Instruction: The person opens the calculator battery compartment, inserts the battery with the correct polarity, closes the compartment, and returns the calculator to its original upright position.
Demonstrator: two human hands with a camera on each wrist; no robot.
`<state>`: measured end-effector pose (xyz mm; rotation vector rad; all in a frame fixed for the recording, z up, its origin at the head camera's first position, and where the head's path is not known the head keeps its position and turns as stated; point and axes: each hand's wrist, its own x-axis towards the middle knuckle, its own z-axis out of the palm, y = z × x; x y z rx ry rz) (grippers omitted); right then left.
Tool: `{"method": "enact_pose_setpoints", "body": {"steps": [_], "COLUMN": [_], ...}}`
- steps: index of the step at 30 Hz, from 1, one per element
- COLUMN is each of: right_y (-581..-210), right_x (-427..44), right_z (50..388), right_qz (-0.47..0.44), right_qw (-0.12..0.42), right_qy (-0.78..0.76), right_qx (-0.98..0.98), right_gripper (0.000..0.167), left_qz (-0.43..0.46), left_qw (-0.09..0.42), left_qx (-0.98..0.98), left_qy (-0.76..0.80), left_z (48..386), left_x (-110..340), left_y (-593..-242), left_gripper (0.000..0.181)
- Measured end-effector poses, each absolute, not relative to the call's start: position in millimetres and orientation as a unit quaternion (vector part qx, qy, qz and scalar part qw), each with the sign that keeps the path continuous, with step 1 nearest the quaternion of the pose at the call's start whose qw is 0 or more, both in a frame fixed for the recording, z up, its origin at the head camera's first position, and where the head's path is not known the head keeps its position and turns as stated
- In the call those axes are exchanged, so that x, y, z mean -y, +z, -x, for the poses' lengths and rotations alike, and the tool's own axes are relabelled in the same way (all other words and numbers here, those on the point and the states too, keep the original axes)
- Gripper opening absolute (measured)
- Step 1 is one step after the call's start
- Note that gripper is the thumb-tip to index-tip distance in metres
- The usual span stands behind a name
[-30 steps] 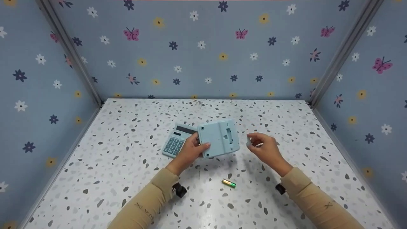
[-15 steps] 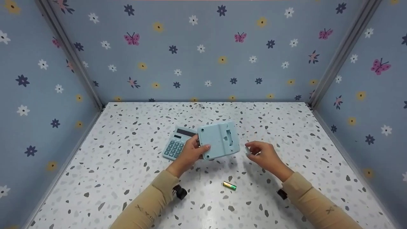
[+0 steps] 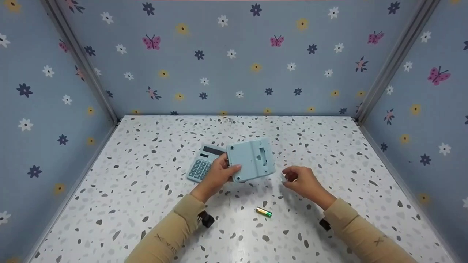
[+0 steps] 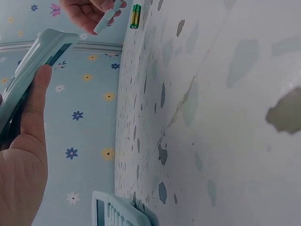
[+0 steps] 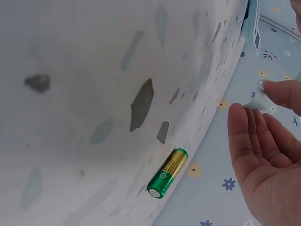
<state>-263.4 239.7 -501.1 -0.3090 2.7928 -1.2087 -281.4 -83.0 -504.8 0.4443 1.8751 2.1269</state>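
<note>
One calculator [image 3: 245, 159] gripped by left hand [image 3: 216, 173], battery cover [image 5: 258, 100] pinched by right hand [image 3: 304, 182]; compartment [image 3: 263, 157] opened, battery [image 5: 168, 173] probably fetched next.

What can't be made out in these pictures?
Front of the held device: head view, turned away.
Right side of the calculator: head view, behind the left hand and held device.
Small pale piece: head view, mostly hidden by the right hand.
Print on the battery: head view, too small.
Part of the calculator: left wrist view, cut by the bottom edge.

I see one panelled booth [image 3: 420, 138]. Walls [image 3: 226, 69]: blue, flower-and-butterfly print; metal corner posts [image 3: 78, 54]. Worktop [image 3: 146, 153]: white, speckled.
</note>
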Motion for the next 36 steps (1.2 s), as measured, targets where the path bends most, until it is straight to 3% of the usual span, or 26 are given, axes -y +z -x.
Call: {"method": "enact_pose_setpoints", "body": {"steps": [16,25,36], "right_y": [-508,-513,-509], "right_x": [-246,-249,-245], "right_z": [269,271,269], "right_qz": [0.110,0.162,0.138], "right_qw": [0.120,0.137,0.169], "right_qy": [-0.367,-0.338,-0.336], "right_qx": [-0.916,-0.917,-0.916], "right_gripper": [0.028,0.028,0.028], "left_qz": [-0.150,-0.160,-0.158], "left_qw": [0.137,0.145,0.141], "left_qx": [-0.637,-0.637,-0.642], "left_qy": [0.744,0.740,0.737], "left_z": [281,281,279], "left_x": [84,85,86], "left_y": [-505,-507,-507], "left_gripper": [0.060,0.060,0.061]}}
